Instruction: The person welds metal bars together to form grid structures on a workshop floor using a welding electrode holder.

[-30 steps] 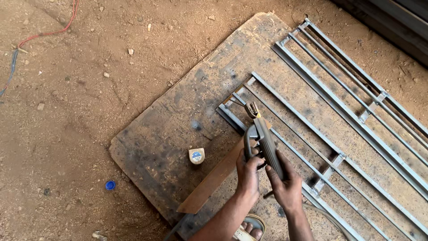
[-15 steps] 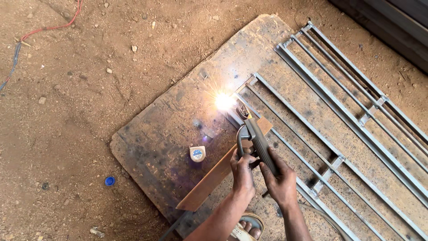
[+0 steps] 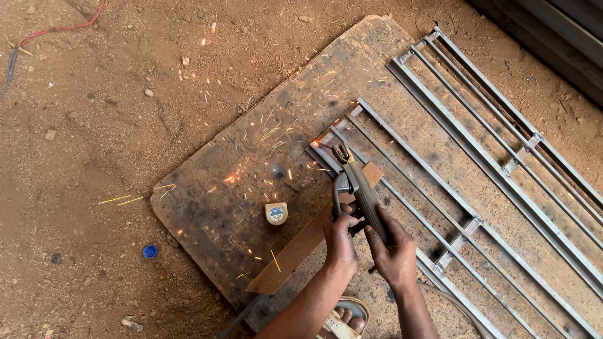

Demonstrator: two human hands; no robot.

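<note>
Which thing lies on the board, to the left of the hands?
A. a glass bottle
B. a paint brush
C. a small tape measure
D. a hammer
C: a small tape measure lies on the board, left of both hands, which grip the welding holder.

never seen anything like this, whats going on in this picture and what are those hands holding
The view comes from a camera worn on the person's head, looking down at their own two hands. Both the left hand and the right hand grip a welding tool whose tip meets the corner of a metal bar frame. The frame lies on a scorched wooden board on bare dirt ground. Orange sparks scatter across the board. Also on the board are a small tape measure and a rusty flat strip. A blue bottle cap lies in the dirt, and a sandalled foot shows at the bottom.
</note>
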